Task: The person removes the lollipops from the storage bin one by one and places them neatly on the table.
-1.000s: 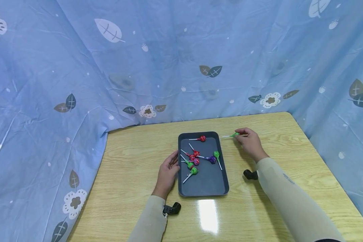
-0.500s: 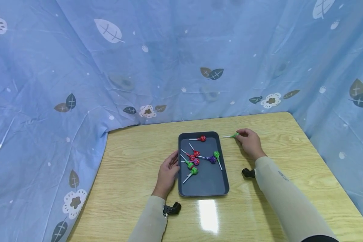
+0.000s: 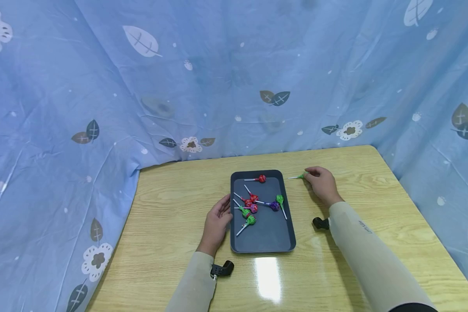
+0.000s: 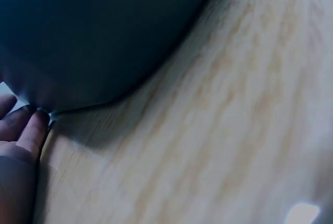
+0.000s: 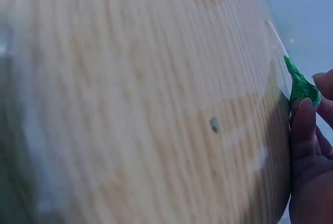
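In the head view, a dark grey tray (image 3: 271,236) lies on the table with several wrapped lollipops in it. Green lollipops (image 3: 251,220), red ones (image 3: 261,178), a pink one (image 3: 253,208) and a purple one (image 3: 274,206) show. My left hand (image 3: 215,225) rests along the tray's left side, fingertips touching its outer wall; the left wrist view shows these fingers (image 4: 32,133) at the tray's edge. Right of the tray, my right hand (image 3: 322,184) pinches a green lollipop (image 5: 302,86) by its wrapped head between thumb and fingers. Its white stick points left toward the tray.
The tray and hands are on a light wood-grain table (image 3: 171,208). Behind it and along both sides hangs a blue patterned curtain (image 3: 218,86). A black wrist camera (image 3: 223,268) is worn on the left wrist, another (image 3: 320,223) on the right.
Over the last second my right hand and forearm have shifted very slightly, the lollipop still pinched. The left hand, the tray and the lollipops in it have stayed put.
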A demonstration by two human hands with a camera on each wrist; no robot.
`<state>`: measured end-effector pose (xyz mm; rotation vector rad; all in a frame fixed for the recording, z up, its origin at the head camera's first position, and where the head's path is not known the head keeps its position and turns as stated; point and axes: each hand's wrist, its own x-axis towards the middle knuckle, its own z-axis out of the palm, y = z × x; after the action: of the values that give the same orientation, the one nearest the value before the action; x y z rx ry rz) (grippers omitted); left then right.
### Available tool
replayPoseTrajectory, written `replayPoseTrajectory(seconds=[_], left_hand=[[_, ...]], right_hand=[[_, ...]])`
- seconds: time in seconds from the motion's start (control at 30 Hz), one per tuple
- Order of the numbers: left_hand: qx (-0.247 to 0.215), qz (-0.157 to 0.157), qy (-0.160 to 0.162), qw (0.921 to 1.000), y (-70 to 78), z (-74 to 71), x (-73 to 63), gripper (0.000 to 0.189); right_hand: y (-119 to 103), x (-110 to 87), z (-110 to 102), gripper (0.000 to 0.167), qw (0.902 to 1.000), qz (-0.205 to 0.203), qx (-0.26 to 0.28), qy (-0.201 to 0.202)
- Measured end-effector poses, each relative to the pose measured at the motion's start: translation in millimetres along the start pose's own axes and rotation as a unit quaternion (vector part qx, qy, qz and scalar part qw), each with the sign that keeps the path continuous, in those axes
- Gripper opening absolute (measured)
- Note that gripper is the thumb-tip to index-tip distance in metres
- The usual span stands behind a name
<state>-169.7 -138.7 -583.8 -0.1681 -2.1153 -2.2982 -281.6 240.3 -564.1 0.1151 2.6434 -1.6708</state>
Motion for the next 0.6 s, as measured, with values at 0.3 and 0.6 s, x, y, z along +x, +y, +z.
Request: replayPoseTrajectory(seconds=[0.3,0.6], left_hand=[[-0.005,-0.005,0.003,1.0,2.0,1.4,-0.2,0.065],[-0.009,-0.004,0.003,0.9999,2.8,1.5,-0.9,0.064]], right_hand=[[-1,-3.3,-4,0.043,0.9993,-0.001,0.036,-0.004],[-8,-9.1,-10,0.043,0.9984,-0.001,0.056,-0.006]])
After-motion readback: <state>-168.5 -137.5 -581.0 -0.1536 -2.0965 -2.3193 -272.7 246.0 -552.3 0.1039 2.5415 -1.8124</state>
